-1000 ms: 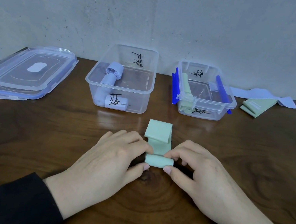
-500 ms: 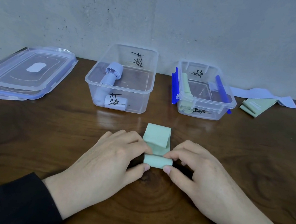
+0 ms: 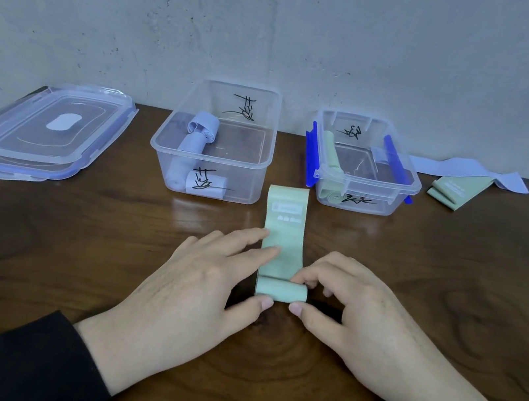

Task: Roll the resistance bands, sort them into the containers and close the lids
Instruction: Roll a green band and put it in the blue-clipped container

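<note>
A flat pale-green elastic resistance band (image 3: 283,238) is laid lengthwise on the dark wooden worktop (image 3: 40,251), and its near end is rolled into a small cylinder, so the rolling step is judged to be in hand. The roll is pinched at its left end by the left hand (image 3: 195,279), thumb below and straight fingers pressed on the flat part, and at its right end by the right hand (image 3: 353,308), whose grip is curled narrowly round it. The next move is judged to call for even forward rolling, with both ends kept level so the coil does not skew. Beyond lie a clear plastic container holding lilac rolls (image 3: 213,143) and a clear blue-clipped container holding green rolls (image 3: 365,167); both carry black handwritten marks that cannot be read. Faint white print on the band is too small to be read.
</note>
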Demonstrator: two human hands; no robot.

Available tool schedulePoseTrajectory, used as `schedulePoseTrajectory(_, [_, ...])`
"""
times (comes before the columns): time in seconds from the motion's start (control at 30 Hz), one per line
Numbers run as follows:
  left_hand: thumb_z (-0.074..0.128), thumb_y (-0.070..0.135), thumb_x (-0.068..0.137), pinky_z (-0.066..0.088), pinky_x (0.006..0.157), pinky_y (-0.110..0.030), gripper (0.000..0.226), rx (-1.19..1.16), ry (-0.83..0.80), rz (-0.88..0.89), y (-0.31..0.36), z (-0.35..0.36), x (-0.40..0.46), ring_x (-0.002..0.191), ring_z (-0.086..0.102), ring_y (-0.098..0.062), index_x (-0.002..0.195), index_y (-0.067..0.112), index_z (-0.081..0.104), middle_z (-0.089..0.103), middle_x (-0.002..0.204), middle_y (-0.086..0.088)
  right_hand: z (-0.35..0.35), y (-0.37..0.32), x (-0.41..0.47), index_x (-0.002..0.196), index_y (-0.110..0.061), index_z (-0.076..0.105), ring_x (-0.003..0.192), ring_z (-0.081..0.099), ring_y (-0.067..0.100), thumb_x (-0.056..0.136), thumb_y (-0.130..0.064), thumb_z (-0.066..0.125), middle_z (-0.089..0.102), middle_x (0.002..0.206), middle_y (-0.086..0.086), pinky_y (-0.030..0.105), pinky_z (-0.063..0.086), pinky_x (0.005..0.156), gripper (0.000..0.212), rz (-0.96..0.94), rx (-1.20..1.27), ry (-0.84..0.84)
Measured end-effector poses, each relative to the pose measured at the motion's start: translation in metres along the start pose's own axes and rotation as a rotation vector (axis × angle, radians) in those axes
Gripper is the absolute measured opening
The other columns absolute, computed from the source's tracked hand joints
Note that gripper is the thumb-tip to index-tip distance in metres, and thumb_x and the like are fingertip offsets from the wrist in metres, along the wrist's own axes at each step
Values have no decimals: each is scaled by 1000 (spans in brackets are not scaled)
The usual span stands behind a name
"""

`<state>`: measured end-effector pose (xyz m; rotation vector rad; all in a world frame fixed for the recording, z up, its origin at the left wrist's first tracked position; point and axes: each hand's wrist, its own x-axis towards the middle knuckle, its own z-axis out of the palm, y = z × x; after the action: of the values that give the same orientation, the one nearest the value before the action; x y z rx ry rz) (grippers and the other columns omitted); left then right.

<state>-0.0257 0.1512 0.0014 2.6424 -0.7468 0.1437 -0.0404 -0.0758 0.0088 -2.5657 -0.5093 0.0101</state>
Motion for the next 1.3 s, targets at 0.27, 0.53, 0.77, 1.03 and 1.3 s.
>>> schedulePoseTrajectory(0.27, [42,63,82,43,85,-30,35,10,1,18,-2,0,3,97,47,-3,106,43,58,49,109,25,0,-1,0,108,-43,63,107,46,1,91,-48,59,51,105,-25,13,41,82,19,-19,-14,-6])
schedulePoseTrajectory(0.53, [37,61,88,43,84,-31,42,19,10,12,-2,-1,2,92,48,-4,111,40,65,51,101,24,-1,-1,1,109,-47,55,107,43,-3,88,-50,64,49,103,-26,11,36,78,23,1,-1,-28])
schedulePoseTrajectory(0.77, [44,62,80,45,85,-34,37,0,17,-4,-3,0,2,96,50,-3,107,42,59,55,106,24,1,0,-1,107,-41,63,107,46,1,91,-48,59,52,104,-22,17,42,84,18,-21,6,-4])
schedulePoseTrajectory(1.03, [38,62,87,42,85,-31,41,15,9,-1,-2,0,2,96,50,-4,110,42,65,55,106,25,0,0,0,103,-46,56,106,45,0,87,-47,66,50,103,-24,14,38,80,19,-16,12,-12])
schedulePoseTrajectory(1.3, [43,62,81,45,84,-34,37,3,35,-10,-2,0,1,97,53,-4,107,41,61,59,106,24,0,0,-1,106,-43,61,108,47,2,90,-49,58,52,104,-24,15,41,84,17,-31,3,-3])
